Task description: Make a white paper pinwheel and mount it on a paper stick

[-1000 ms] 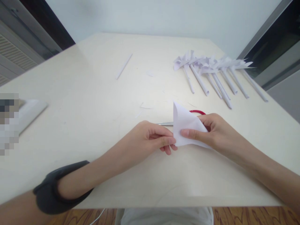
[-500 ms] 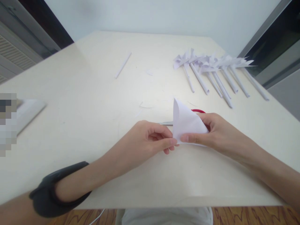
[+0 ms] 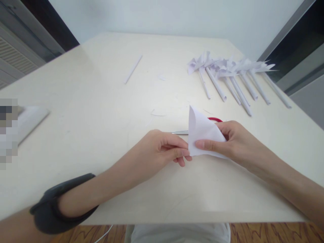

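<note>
A: Since the white, triangular folded paper sheet sits just right of frame centre, who's got it?

B: Both. Right hand has it clamped, thumb on the near face, fingers behind. Left hand pinches the lower left corner, thumb against index, other fingers loosely curled.

A: Surface?

B: Smooth cream-white tabletop, fills most of the frame. Red-handled metal scissors at centre, partly hidden behind the sheet. Thin white paper scraps just above those. One slim white rolled-paper stick upper centre-left, on its own. Upper right, a row of white paper pinwheels on rolled sticks, heads overlapping.

A: Left edge?

B: Flat pale object, partly pixelated, can't tell what.

A: Room?

B: Plain pale wall along the top. Grey louvred panel upper left, dark grey-framed panel upper right. Brown wood-grain floor and thin white cable along the bottom.
</note>
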The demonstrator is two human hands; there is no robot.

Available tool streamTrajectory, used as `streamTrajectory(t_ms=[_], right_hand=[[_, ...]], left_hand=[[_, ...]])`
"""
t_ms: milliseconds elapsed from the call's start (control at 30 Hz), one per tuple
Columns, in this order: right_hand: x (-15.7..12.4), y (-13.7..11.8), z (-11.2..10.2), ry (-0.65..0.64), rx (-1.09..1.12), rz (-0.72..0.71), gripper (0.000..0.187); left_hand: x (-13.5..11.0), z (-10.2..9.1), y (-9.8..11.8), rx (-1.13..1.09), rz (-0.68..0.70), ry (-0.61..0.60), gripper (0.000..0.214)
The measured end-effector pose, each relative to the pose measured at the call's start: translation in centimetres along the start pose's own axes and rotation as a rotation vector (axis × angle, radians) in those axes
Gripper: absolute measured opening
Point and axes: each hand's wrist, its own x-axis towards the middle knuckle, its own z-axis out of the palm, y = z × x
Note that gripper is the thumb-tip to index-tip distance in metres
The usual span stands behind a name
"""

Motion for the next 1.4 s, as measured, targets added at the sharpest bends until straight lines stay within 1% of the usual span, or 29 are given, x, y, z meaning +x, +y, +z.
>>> streamTrajectory(t_ms=[167, 300, 533, 700, 767, 867, 900, 967, 1067, 1167, 1200, 1267, 1333, 1400], right_hand=[[-0.1, -0.2, 0.1, 0.012, 0.021, 0.015, 0.024], [-0.2, -0.1, 0.1, 0.007, 0.012, -0.014, 0.025], [-0.1, 0.1, 0.1, 0.037, -0.033, -0.052, 0.026], [-0.2, 0.1, 0.1, 0.024, 0.001, -0.039, 0.027], [-0.2, 0.1, 0.2, 0.045, 0.021, -0.021, 0.026], [-0.2, 0.2, 0.2, 0.123, 0.044, 0.02, 0.026], [-0.2, 0.2, 0.3, 0.147, 0.058, 0.032, 0.027], [-0.3, 0.2, 0.4, 0.162, 0.092, 0.056, 0.029], [-0.5, 0.2, 0.7, 0.135, 0.137, 0.094, 0.032], [-0.8, -0.1, 0.9, 0.089, 0.135, 0.103, 0.033], [-0.9, -0.2, 1.0, 0.069, 0.133, 0.086, 0.03], [-1.1, -0.4, 1.2, 0.024, 0.138, 0.059, 0.019], [-1.3, -0.6, 1.5, -0.032, 0.132, 0.081, 0.011], [-1.4, -0.6, 1.4, -0.106, 0.131, 0.095, 0.019]], left_hand=[[0.1, -0.2, -0.2, 0.035, 0.023, -0.017, 0.024], [0.0, -0.2, -0.3, 0.033, 0.01, -0.041, 0.023], [0.1, 0.0, -0.3, 0.017, 0.008, -0.039, 0.025], [0.1, 0.1, 0.1, 0.02, -0.022, -0.032, 0.024], [0.0, 0.1, 0.5, 0.013, -0.066, -0.036, 0.02], [-0.2, 0.1, 1.0, -0.018, -0.132, -0.021, 0.008], [-0.3, 0.1, 1.0, -0.027, -0.134, -0.002, 0.007], [-0.4, 0.1, 0.9, -0.034, -0.096, 0.06, 0.005], [-0.4, 0.1, 0.5, -0.031, 0.005, 0.148, 0.008], [-0.3, 0.0, 0.4, -0.056, 0.063, 0.217, 0.008], [-0.3, -0.1, 0.5, -0.069, 0.082, 0.241, 0.007], [-0.3, -0.2, 0.7, -0.098, 0.121, 0.285, 0.009], [-0.4, -0.3, 0.8, -0.123, 0.147, 0.306, 0.01], [-0.4, -0.5, 0.9, -0.138, 0.15, 0.296, 0.011]])
